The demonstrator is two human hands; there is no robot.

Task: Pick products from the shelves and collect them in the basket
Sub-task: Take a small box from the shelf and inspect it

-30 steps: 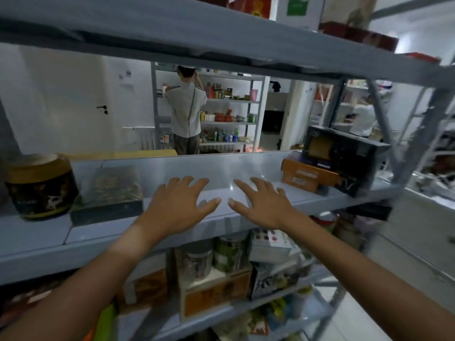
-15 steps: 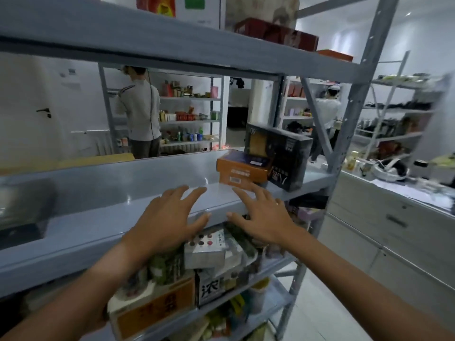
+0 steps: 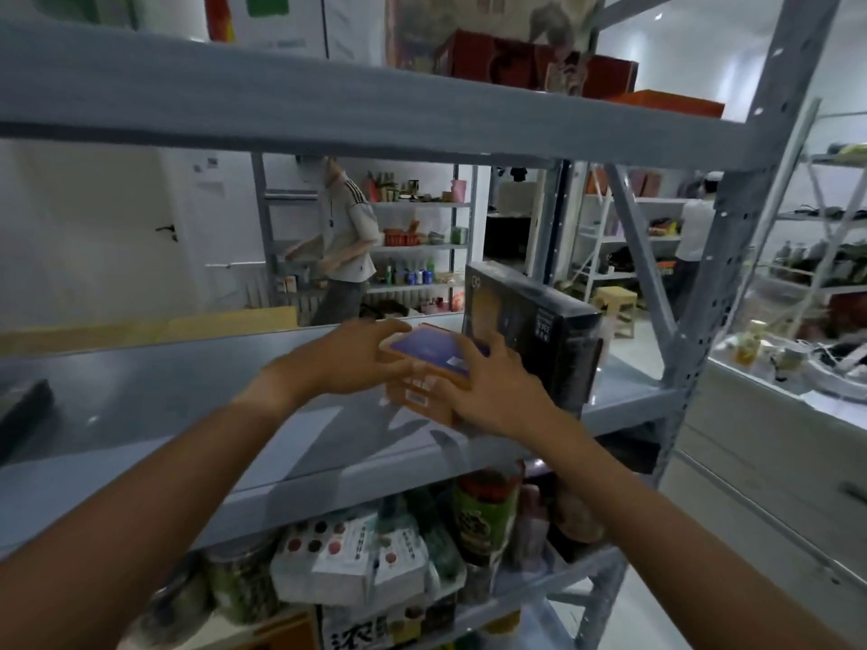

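Observation:
Two stacked orange boxes sit on the grey shelf (image 3: pixel 187 415) in front of me. The top orange box (image 3: pixel 429 351) has a purple lid. My left hand (image 3: pixel 356 356) grips its left end, fingers curled over the top edge. My right hand (image 3: pixel 488 382) holds its right side, fingers wrapped around the near corner. The lower orange box (image 3: pixel 417 401) lies under it, partly hidden by my hands. No basket is in view.
A tall black box (image 3: pixel 535 330) stands right beside the orange boxes. Jars and packets (image 3: pixel 356 555) crowd the shelf below. Red boxes (image 3: pixel 516 63) sit on the shelf above. A person (image 3: pixel 347 246) works at a far rack. White cabinets (image 3: pixel 774 462) stand at the right.
My view has swung right along the shelf. Both hands moved from resting flat on the bare shelf over to the orange boxes and took hold of the top one.

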